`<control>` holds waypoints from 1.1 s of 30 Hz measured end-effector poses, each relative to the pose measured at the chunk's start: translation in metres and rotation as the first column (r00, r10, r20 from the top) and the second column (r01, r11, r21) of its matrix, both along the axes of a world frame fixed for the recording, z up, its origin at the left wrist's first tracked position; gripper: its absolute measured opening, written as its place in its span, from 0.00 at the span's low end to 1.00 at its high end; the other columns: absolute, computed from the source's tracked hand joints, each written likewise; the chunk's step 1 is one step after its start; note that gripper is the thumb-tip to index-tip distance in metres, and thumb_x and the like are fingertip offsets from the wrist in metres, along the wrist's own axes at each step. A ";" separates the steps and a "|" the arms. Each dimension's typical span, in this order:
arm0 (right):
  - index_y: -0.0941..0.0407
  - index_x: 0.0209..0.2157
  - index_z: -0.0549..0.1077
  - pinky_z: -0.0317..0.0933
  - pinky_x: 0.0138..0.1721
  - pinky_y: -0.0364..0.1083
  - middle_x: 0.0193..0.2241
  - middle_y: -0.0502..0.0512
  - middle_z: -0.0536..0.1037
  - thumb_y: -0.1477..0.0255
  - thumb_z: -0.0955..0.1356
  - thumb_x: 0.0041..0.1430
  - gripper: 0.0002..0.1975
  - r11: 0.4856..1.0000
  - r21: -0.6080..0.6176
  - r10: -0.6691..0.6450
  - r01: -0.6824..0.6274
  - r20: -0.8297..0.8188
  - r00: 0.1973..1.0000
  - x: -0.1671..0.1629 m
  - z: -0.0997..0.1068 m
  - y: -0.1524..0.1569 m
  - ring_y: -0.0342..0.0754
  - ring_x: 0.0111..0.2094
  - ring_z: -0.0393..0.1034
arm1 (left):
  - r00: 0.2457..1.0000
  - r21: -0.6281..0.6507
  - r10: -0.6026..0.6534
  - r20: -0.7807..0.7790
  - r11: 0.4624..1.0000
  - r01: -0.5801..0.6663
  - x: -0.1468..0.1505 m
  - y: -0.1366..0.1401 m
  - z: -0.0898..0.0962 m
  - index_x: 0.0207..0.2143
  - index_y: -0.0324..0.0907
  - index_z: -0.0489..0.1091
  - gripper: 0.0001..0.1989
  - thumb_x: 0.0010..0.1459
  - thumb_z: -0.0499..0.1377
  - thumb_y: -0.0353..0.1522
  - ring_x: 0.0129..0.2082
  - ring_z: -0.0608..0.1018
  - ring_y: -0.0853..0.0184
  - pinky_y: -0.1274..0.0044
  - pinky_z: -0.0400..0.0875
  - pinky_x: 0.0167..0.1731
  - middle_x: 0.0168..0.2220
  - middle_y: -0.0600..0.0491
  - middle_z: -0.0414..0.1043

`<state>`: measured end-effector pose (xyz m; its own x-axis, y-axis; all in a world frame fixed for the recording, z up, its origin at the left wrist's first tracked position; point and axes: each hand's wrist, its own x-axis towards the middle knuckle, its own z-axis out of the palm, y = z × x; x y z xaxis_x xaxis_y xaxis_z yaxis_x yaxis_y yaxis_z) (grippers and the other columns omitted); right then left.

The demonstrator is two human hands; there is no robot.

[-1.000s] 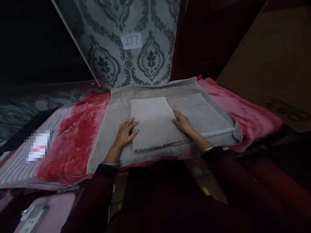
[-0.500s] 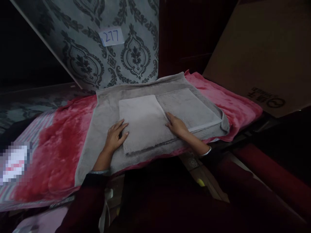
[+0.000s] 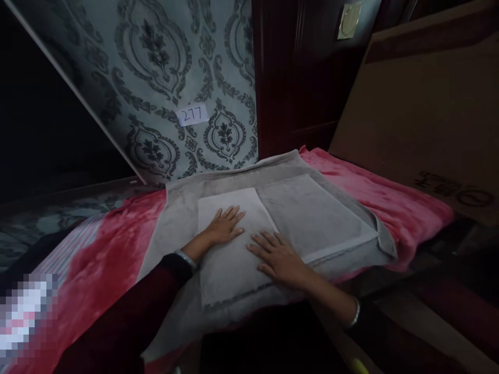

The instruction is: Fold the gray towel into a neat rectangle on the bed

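A grey plush cloth [image 3: 230, 272] lies flat with its left part folded over and a pale band along the right part's front edge. My left hand [image 3: 225, 225] rests palm down on the folded part, fingers spread. My right hand [image 3: 281, 259] also lies flat, close to the fold's right edge, with its fingers apart. Beneath this cloth spreads a larger grey plush sheet [image 3: 181, 213], whose right edge is curled up. Under that sheet, a red and pink fleece blanket [image 3: 113, 249] shows at both sides.
A patterned blue-grey panel [image 3: 156, 47] stands behind, bearing a paper marked 277 [image 3: 192, 115]. To its right is a dark red wooden surface [image 3: 292, 88] with a light switch plate [image 3: 350, 21]. A large cardboard box [image 3: 421, 114] leans at the right. Striped fabric [image 3: 74, 246] shows at the left.
My left hand has moved from the cloth's left edge onto the folded part. My right hand has let go of the fold's edge and now lies flat. The view has tilted upward.
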<state>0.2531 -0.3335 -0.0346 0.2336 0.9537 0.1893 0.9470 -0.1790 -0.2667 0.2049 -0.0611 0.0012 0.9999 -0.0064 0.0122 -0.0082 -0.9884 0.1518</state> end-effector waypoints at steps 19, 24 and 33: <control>0.39 0.71 0.53 0.31 0.70 0.66 0.73 0.47 0.45 0.62 0.67 0.67 0.34 1.000 -0.009 -0.003 0.000 -0.290 0.957 0.002 0.003 -0.003 0.58 0.73 0.34 | 0.979 -0.034 0.200 0.042 0.979 -0.199 0.160 0.017 -0.019 0.68 0.55 0.60 0.30 0.68 0.44 0.50 0.71 0.52 0.39 0.38 0.48 0.61 0.72 0.47 0.53; 0.39 0.71 0.54 0.30 0.70 0.66 0.73 0.47 0.48 0.58 0.65 0.69 0.31 1.000 0.016 0.006 -0.002 -0.266 0.964 0.003 0.005 -0.002 0.57 0.73 0.35 | 0.963 0.107 0.259 0.078 0.958 -0.266 0.156 0.002 -0.006 0.70 0.47 0.57 0.30 0.69 0.44 0.45 0.71 0.54 0.42 0.41 0.48 0.63 0.72 0.42 0.53; 0.43 0.69 0.60 0.37 0.70 0.65 0.71 0.51 0.56 0.56 0.64 0.70 0.28 0.997 0.068 -0.028 0.038 -0.150 0.988 0.000 0.007 0.000 0.57 0.72 0.42 | 0.968 0.229 0.243 0.068 0.940 -0.252 0.094 -0.042 0.028 0.71 0.34 0.52 0.33 0.69 0.47 0.41 0.71 0.56 0.51 0.55 0.51 0.67 0.71 0.36 0.52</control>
